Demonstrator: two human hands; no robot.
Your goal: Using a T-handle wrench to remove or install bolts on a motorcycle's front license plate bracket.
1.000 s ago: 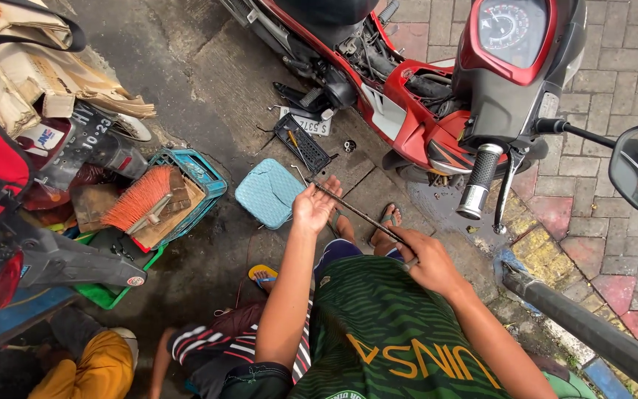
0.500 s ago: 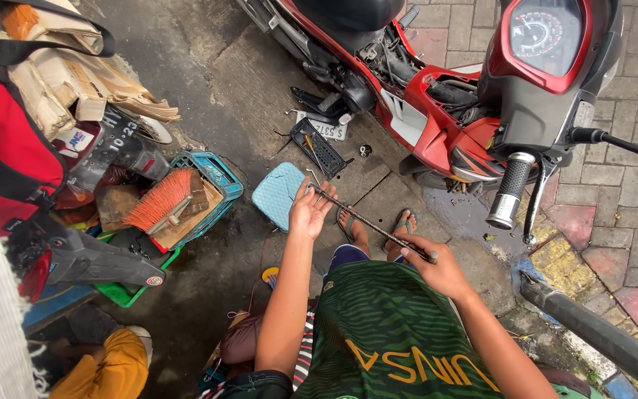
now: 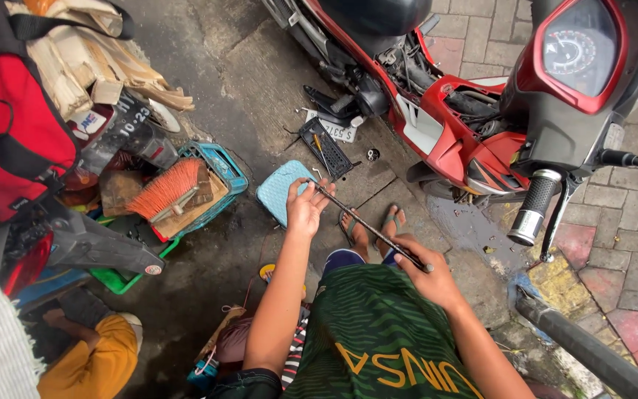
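I hold a long thin dark metal rod (image 3: 367, 225) between both hands, in front of my green striped shirt. My left hand (image 3: 306, 207) pinches its far end, above a light blue plastic stool (image 3: 278, 191). My right hand (image 3: 424, 273) grips its near end, close to my knee. My sandalled feet (image 3: 371, 225) rest on the concrete below the rod. A red motorbike (image 3: 474, 111) with its side panels off stands just beyond my feet.
A black plastic tray with small tools (image 3: 326, 146) lies by the bike. A teal crate with an orange brush (image 3: 179, 188) sits to the left, beside a red bag (image 3: 9, 133). A person in a yellow sleeve (image 3: 90, 355) crouches at lower left.
My view has swung a little, so the bike and crate sit further right and up. Both hands keep hold of the rod, with the left hand slightly higher.
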